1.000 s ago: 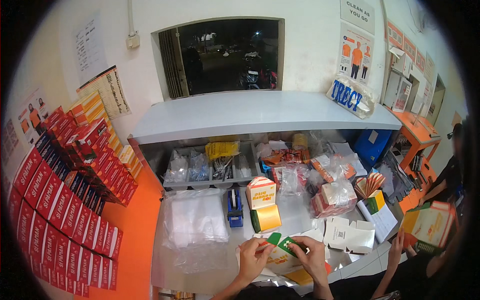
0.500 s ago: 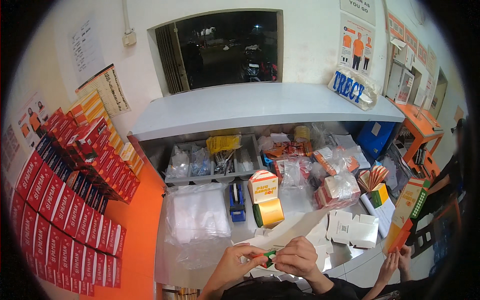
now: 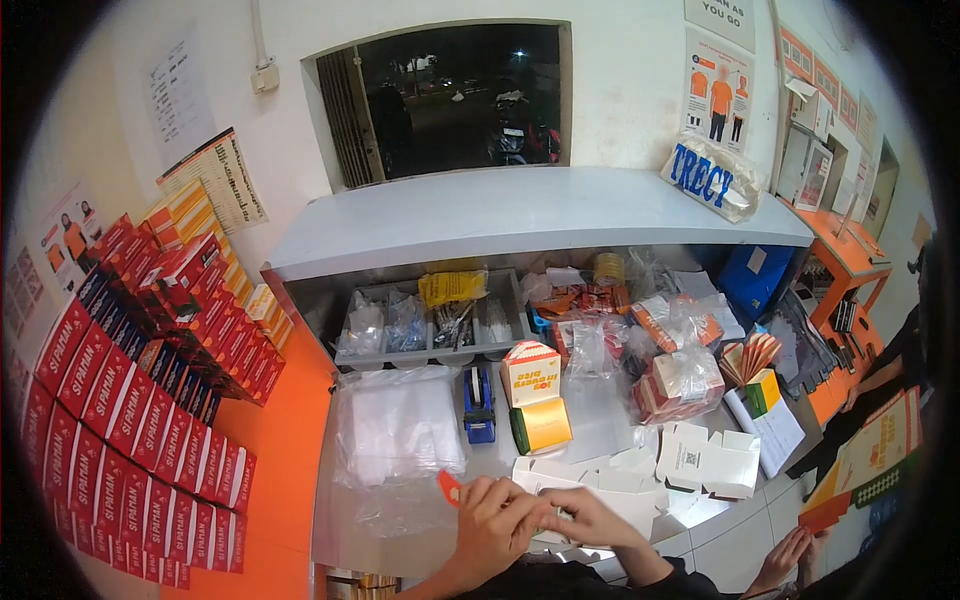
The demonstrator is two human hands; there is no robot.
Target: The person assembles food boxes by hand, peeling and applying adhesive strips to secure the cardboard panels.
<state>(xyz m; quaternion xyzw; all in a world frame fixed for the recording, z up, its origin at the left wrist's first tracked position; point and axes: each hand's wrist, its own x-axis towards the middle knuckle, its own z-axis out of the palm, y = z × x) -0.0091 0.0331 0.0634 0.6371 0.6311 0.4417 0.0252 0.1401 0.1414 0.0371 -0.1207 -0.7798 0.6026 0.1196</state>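
Note:
Both my hands meet at the counter's front edge around a small carton, mostly hidden by my fingers. A red-orange flap (image 3: pixel 449 488) of it sticks out at the left. My left hand (image 3: pixel 492 525) is wrapped round it. My right hand (image 3: pixel 585 518), slightly blurred, pinches its other end, where a little pale green shows. Just beyond them lie flat white carton blanks (image 3: pixel 590 484), with another unfolded blank (image 3: pixel 706 460) to the right. Farther back stands a folded yellow, white and green carton (image 3: pixel 537 397), its lid up.
A blue tape dispenser (image 3: pixel 478 405) and a stack of clear plastic bags (image 3: pixel 398 425) lie to the left. Behind them is a grey divided tray (image 3: pixel 445 352). Red boxes (image 3: pixel 130 410) are stacked far left. At right, another person's hands (image 3: pixel 785 562) hold an orange-yellow carton (image 3: pixel 865 455).
My hands have turned the carton, so its red-orange flap now points left and less green shows. The other person's carton has moved right and tilted. The view has shifted slightly.

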